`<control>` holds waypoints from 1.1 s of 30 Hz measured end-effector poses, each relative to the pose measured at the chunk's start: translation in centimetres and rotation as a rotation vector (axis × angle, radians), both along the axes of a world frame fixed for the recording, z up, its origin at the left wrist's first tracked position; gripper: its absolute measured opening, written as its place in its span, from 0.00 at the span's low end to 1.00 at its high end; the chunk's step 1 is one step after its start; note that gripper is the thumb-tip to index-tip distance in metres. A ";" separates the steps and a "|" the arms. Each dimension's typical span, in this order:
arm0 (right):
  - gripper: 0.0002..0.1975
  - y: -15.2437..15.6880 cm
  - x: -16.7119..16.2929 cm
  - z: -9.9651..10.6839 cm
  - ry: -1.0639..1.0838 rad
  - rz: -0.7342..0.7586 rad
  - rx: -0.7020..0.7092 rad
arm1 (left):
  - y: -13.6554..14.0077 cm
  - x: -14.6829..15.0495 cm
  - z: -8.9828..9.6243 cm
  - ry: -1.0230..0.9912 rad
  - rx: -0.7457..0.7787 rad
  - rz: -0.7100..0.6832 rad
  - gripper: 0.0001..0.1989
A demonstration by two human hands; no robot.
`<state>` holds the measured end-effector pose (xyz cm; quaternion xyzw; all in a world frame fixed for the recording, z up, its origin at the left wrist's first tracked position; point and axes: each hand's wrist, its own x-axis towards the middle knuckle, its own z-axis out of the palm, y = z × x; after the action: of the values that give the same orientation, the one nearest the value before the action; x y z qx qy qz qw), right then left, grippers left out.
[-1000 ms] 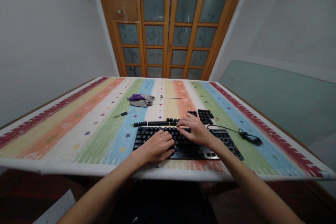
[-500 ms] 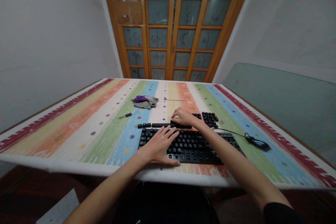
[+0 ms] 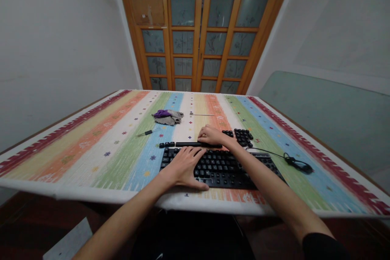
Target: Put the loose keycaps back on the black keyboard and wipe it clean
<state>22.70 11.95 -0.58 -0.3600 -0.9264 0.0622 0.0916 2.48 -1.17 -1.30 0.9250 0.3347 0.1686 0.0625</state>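
Observation:
A black keyboard lies near the table's front edge, its lower rows of keys in part gone from the frame. My left hand rests on its left side with fingers spread, thumb along the near edge. Just beyond the keyboard is a row of loose black keycaps, with a long spacebar keycap among them. My right hand is over this row, fingers curled and pinched down at a keycap; the fingertips mostly hide it. More loose keycaps sit in a cluster to the right of that hand.
A grey and purple cloth lies farther back. Left of the keyboard is a small wire tool with a black handle. A thin metal rod lies behind my right hand. The coiled black cable is at right on the striped tablecloth.
Both hands stay nearly in place. My right hand keeps its curled pose at the keycap row, and the whole view shifts very slightly.

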 end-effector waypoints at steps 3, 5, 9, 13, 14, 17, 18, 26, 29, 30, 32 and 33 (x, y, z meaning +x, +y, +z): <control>0.08 0.0 0.0 -0.3 0.033 -0.031 0.018 | 0.0 0.0 0.0 -0.003 0.010 -0.004 0.56; 0.08 -0.2 0.1 -0.3 0.068 -0.057 0.040 | 0.0 -0.1 0.0 0.003 0.010 -0.004 0.56; 0.08 -1.3 0.8 0.5 0.141 -0.083 0.084 | 0.0 -0.1 0.0 0.010 0.002 0.003 0.55; 0.09 -4.5 2.3 2.0 0.238 -0.011 0.107 | 0.0 -0.2 0.2 0.018 -0.009 0.004 0.55; 0.10 -5.6 2.7 2.3 0.272 0.029 0.115 | 0.0 -0.3 0.3 0.019 -0.015 0.007 0.55; 0.10 -9.5 3.5 2.9 0.313 0.093 0.143 | -0.1 -0.4 0.5 0.016 -0.030 0.015 0.55; 0.10 -10.8 3.7 2.8 0.316 0.088 0.150 | -0.1 -0.5 0.6 0.014 -0.032 0.017 0.54; 0.09 -16.6 3.2 -0.3 0.305 0.129 0.321 | -0.2 -0.8 0.6 0.025 -0.028 0.035 0.54; 0.09 -17.1 2.8 -1.3 0.272 0.102 0.399 | -0.1 -1.0 0.4 0.012 -0.019 0.027 0.54; 0.09 -17.2 2.6 -1.6 0.254 0.090 0.416 | -0.1 -1.0 0.3 0.007 -0.016 0.021 0.54; 0.10 -17.3 2.5 -1.9 0.224 0.069 0.442 | 0.0 -1.1 0.2 -0.002 -0.010 0.007 0.53; 0.10 -17.3 2.4 -2.0 0.215 0.061 0.450 | 0.0 -1.1 0.1 -0.004 -0.008 0.002 0.53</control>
<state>25.09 -5.36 -2.56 -0.2935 -0.9123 -0.1050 0.2655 1.36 -1.16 -1.19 0.9242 0.3360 0.1690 0.0669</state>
